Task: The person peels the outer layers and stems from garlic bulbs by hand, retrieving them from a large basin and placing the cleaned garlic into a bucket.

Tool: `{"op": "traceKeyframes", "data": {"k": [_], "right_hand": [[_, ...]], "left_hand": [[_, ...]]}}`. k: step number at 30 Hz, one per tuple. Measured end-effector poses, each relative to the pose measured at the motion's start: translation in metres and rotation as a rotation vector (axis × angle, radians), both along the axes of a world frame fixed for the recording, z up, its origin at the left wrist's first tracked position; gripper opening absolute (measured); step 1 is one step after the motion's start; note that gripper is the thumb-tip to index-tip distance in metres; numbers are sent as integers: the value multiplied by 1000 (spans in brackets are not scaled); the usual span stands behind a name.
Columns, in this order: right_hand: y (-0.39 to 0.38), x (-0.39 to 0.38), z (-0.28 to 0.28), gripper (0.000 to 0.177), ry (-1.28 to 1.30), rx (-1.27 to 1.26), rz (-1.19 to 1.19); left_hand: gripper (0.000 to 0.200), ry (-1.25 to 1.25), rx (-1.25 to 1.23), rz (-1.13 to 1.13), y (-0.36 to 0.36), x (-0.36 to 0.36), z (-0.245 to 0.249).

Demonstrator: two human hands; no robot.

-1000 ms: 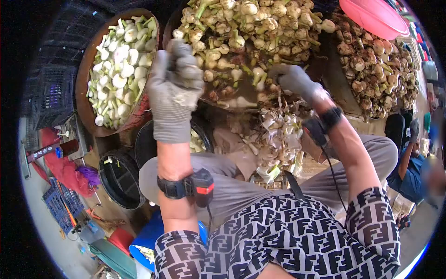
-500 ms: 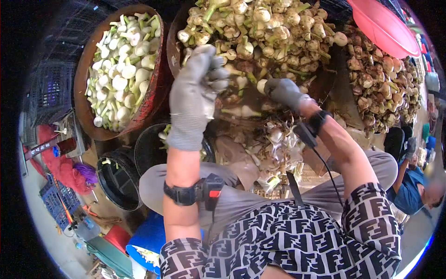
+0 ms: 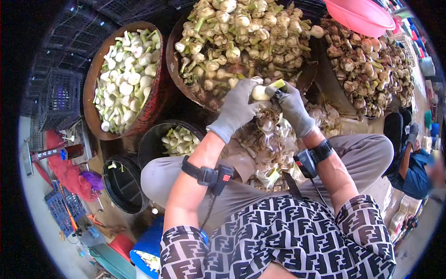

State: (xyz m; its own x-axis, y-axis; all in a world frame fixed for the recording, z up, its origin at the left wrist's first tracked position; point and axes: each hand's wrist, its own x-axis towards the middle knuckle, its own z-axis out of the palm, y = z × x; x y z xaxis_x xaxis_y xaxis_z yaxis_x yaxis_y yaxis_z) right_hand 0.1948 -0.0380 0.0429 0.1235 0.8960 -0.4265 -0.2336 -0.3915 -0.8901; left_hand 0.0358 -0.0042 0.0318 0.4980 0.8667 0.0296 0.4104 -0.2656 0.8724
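A pale garlic bulb point(image 3: 260, 93) with a green cut stem is held between both hands, above the near edge of a large round tub point(image 3: 174, 69). My left hand point(image 3: 238, 108), in a grey glove, closes round the bulb from the left. From the right, my right hand point(image 3: 293, 109), gloved too, has its dark fingertips closed at the bulb's neck beside the stem. In the tub, unpeeled garlic point(image 3: 260, 32) is heaped over brownish water. Loose garlic skins point(image 3: 274, 139) lie just below the hands, between the knees.
At left stands a rusty red tub point(image 3: 162, 93) of clean white garlic. A black bucket point(image 3: 144, 151) holds more bulbs, beside another black tub point(image 3: 108, 186). A brown garlic heap point(image 3: 371, 69) and pink basin point(image 3: 362, 18) are at right. A person point(image 3: 413, 172) sits far right.
My left hand has come down and right from over the tub, opening from a fist onto the bulb. My right hand has turned upward, and the two hands now meet at the garlic bulb.
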Motion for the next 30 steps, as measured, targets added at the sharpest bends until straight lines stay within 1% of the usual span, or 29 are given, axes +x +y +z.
{"op": "traceKeyframes", "data": {"k": [3, 5, 6, 8, 11, 13, 15, 17, 18, 21, 23, 24, 26, 27, 28, 30], "right_hand": [[-5, -3, 6, 19, 101, 11, -63], [-7, 7, 0, 17, 87, -18, 22], [-7, 9, 2, 16, 79, -35, 65], [-9, 10, 6, 14, 96, -39, 59], [-10, 11, 6, 14, 92, -22, 87], [-10, 13, 5, 15, 89, 3, 97], [-11, 13, 5, 18, 99, 27, 86], [-12, 9, 3, 20, -133, 33, 86], [-12, 6, 3, 22, -250, 36, 88], [-14, 8, -9, 26, -243, 118, 123], [-11, 11, -26, 22, -399, 344, 152], [-10, 9, -25, 20, -477, 457, 165], [-13, 10, -19, 18, 1, 177, 97], [-15, 9, -13, 18, 238, 36, 60], [-17, 9, -9, 19, 42, 170, 151], [-22, 13, -4, 21, -357, 436, 329]], "left_hand": [[63, 21, 93, -37, -3, 0, 4], [66, -4, 204, -57, -7, 4, 2], [68, -18, 207, -65, -8, 4, -1], [71, -45, 215, -75, -8, 2, -8], [66, 3, 148, -58, -8, 1, -1], [57, -252, -182, -28, -8, 2, -3], [51, -468, -503, -3, -8, 0, 2], [52, -647, -812, 16, -4, -5, 15], [59, -595, -941, 29, -5, -9, 18], [57, -631, -983, 98, -4, -10, 15], [57, -513, -510, 184, -5, 4, -12], [56, -447, -275, 221, -6, 9, -12], [56, -424, -562, 265, -7, 3, -13], [55, -409, -704, 286, -6, -2, -5], [53, -468, -968, 267, -3, -9, 13], [54, -435, -931, 226, 0, -15, 11]]}}
